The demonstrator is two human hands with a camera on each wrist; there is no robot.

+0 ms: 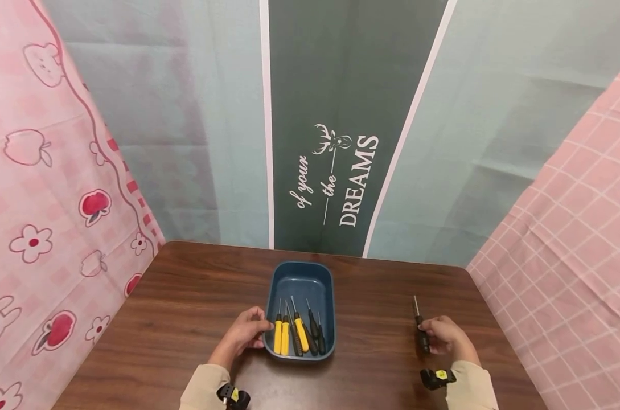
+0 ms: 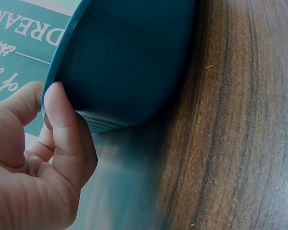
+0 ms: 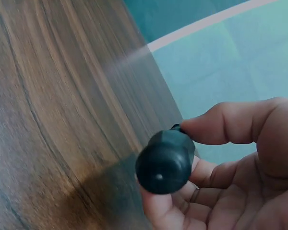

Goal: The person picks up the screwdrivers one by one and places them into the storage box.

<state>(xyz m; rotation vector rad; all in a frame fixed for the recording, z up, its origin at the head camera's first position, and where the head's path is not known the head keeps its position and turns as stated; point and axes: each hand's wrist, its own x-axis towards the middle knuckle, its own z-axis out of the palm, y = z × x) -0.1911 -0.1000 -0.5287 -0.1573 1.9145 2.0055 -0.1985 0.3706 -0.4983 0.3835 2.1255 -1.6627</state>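
A blue rectangular tray (image 1: 302,272) stands near the middle of the table, with several screwdrivers lying in its near half. Some have yellow handles, like the yellow screwdriver (image 1: 284,337) near the left wall; others are black, like the black screwdriver (image 1: 313,326) toward the right. My left hand (image 1: 248,329) pinches the tray's left rim between thumb and fingers, seen close up in the left wrist view. Off to the right, my right hand (image 1: 443,333) grips a black-handled screwdriver (image 1: 422,340), its metal shaft pointing away from me. The handle's rounded end (image 3: 164,167) faces the right wrist camera.
The dark wood table (image 1: 376,319) ends at a back edge against a green and grey curtain (image 1: 356,85) with white lettering. Pink patterned cloth (image 1: 43,199) hangs along the left side, and pink checked cloth (image 1: 576,239) along the right.
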